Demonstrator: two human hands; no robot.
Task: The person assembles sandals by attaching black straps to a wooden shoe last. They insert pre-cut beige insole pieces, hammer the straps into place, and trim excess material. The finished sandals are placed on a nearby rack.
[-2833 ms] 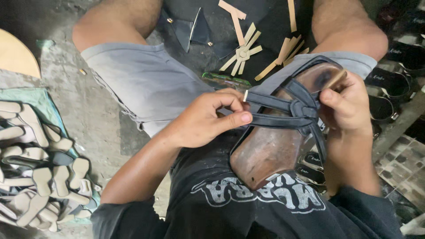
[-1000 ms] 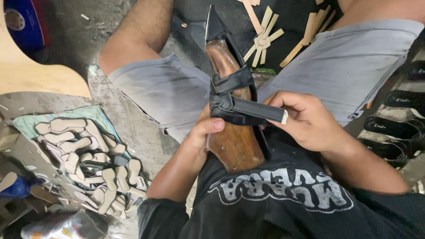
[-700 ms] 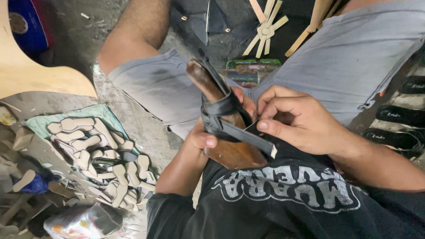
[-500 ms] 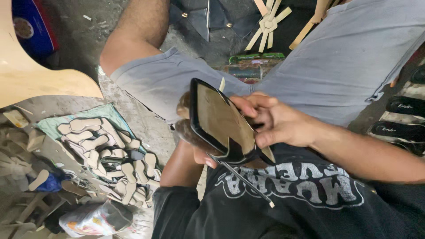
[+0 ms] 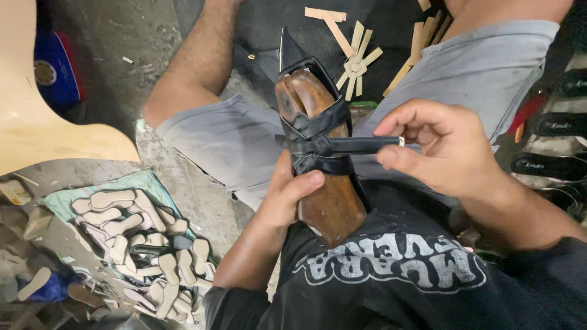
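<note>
A brown wooden shoe last (image 5: 324, 201) stands upright between my knees, its toe pointing away from me. Black leather straps (image 5: 318, 137) are knotted across its upper part, over a black sole edge. My left hand (image 5: 287, 195) grips the last from the left side, thumb pressed on the wood just below the knot. My right hand (image 5: 440, 146) pinches the free end of one black strap (image 5: 367, 144) and holds it stretched out to the right.
A heap of pale cut insoles (image 5: 140, 244) lies on a green cloth at lower left. A light wooden board (image 5: 49, 122) is at left. Thin wooden sticks (image 5: 354, 58) lie on the dark mat ahead. Black sandal soles (image 5: 550, 165) are stacked at right.
The last was turned sole-up half a second ago; now it is turned back with the straps on top. My right hand has drawn the strap end out to the right.
</note>
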